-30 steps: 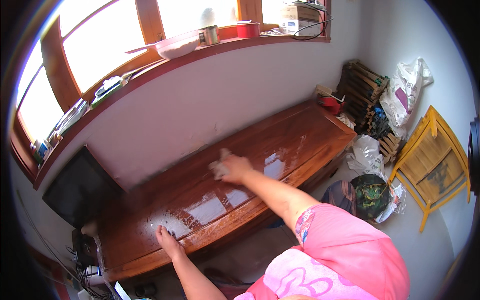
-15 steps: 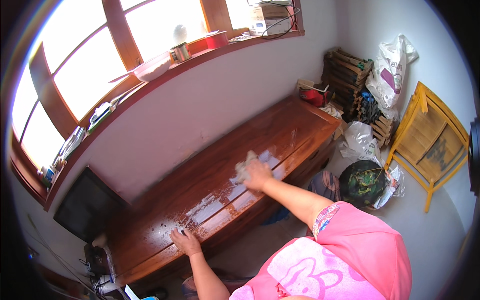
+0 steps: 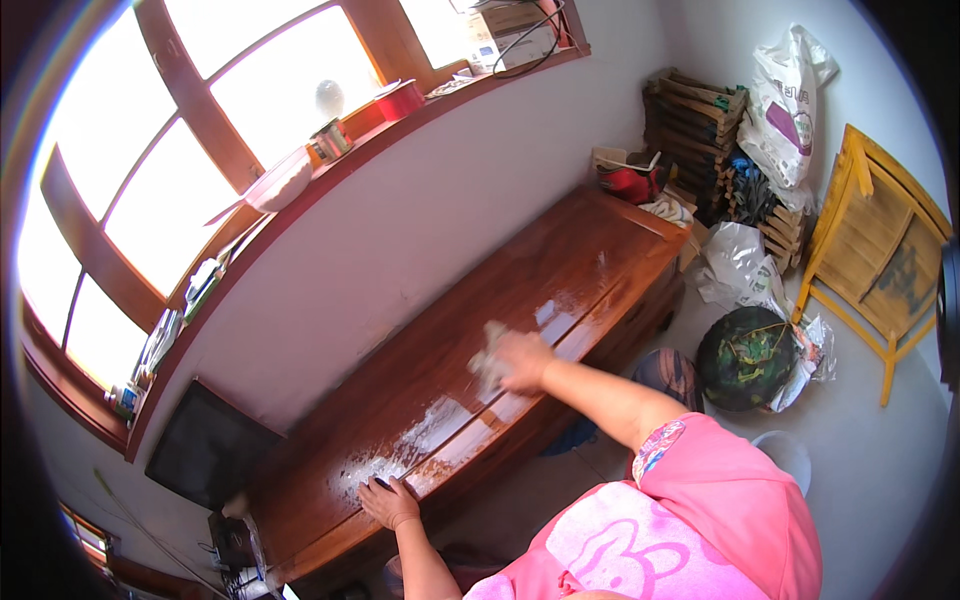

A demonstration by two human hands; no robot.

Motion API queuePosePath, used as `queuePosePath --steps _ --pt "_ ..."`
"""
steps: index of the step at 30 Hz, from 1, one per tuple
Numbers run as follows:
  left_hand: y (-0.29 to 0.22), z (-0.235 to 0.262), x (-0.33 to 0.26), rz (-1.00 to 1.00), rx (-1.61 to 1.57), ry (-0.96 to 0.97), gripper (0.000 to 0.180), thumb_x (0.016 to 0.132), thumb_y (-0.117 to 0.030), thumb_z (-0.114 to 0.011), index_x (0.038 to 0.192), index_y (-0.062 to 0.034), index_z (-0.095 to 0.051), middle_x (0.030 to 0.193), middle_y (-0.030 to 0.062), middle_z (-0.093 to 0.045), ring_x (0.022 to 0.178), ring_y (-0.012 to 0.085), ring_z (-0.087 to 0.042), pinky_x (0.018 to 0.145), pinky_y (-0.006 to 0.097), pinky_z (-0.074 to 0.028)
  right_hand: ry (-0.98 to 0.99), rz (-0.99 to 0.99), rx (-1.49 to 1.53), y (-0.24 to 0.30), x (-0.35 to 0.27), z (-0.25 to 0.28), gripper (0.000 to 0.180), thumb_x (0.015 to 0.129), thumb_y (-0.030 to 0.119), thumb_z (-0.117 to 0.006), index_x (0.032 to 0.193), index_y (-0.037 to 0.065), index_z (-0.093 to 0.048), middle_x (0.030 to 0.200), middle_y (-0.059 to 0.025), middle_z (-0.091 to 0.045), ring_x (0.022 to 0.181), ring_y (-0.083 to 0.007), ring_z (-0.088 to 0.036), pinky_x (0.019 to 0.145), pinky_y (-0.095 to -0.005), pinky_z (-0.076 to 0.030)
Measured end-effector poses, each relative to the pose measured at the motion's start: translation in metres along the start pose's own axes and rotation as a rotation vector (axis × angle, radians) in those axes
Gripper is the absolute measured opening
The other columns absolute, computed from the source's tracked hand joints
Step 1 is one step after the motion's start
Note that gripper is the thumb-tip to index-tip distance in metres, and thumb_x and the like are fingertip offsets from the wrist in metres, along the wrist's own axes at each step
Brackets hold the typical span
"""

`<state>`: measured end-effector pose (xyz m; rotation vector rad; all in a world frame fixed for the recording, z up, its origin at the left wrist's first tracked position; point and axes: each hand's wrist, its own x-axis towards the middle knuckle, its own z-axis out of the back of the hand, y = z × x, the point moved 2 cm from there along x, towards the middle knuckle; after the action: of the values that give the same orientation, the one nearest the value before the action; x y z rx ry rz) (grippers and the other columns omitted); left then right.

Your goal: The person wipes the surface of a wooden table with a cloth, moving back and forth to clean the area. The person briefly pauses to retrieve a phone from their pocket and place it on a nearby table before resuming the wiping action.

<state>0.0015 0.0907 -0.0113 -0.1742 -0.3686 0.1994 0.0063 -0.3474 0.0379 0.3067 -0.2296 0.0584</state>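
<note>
Compared with one second ago, the cloth (image 3: 487, 364) is moved from the wall side of the table (image 3: 570, 245) toward its front edge, and now it is found on the middle of the top, between two shiny wet patches. By this, the wiping is judged to be under way and not finished, since much wet (image 3: 438, 418) is seen nearer the left hand (image 3: 392, 504). The cloth is bunched and gripped under the closed fingers of the right hand (image 3: 526, 361). The left hand is rested at the front edge, with fingers bent; a small dark thing (image 3: 381, 484) is seen at them, but whether it is held cannot be told. The view is also turned a little, and a pale bucket (image 3: 788, 460) is now shown, partly covered by the pink shirt (image 3: 745, 490). The right fingertips are blurred, and the table's far left end is partly hidden by the screen (image 3: 208, 445).
</note>
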Motion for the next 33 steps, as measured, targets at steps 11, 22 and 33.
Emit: queuePosePath --steps 11,22,33 --pt "-0.014 0.002 0.001 -0.029 0.022 0.014 0.062 0.096 -0.044 -0.056 0.141 -0.0033 -0.05 0.15 0.0243 -0.045 0.143 0.0397 -0.037 0.12 0.05 -0.026 -0.04 -0.648 -0.129 -0.122 -0.032 0.055 0.07 0.081 0.052 -0.064 0.139 0.015 -0.056 0.155 -0.0106 -0.042 0.147 -0.0263 -0.031 0.115 -0.0475 -0.03" --pt "-0.005 -0.005 0.005 -0.079 0.03 -0.017 0.06 0.096 -0.044 -0.055 0.138 -0.0014 -0.053 0.146 0.0254 -0.049 0.137 0.0408 -0.043 0.116 0.051 -0.031 0.266 0.252 0.058 0.146 -0.009 -0.038 0.069 0.08 0.051 -0.067 0.139 0.015 -0.057 0.157 -0.0112 -0.041 0.149 -0.028 -0.032 0.117 -0.0499 -0.028" --pt "0.005 -0.007 0.004 -0.089 0.047 -0.022 0.058 0.094 -0.043 -0.057 0.135 -0.0022 -0.056 0.144 0.0231 -0.05 0.135 0.0391 -0.045 0.112 0.051 -0.035 0.133 -0.211 -0.026 0.008 0.049 0.005 0.066 0.075 0.051 -0.068 0.132 0.018 -0.062 0.145 -0.0073 -0.052 0.139 -0.0252 -0.042 0.106 -0.051 -0.039"
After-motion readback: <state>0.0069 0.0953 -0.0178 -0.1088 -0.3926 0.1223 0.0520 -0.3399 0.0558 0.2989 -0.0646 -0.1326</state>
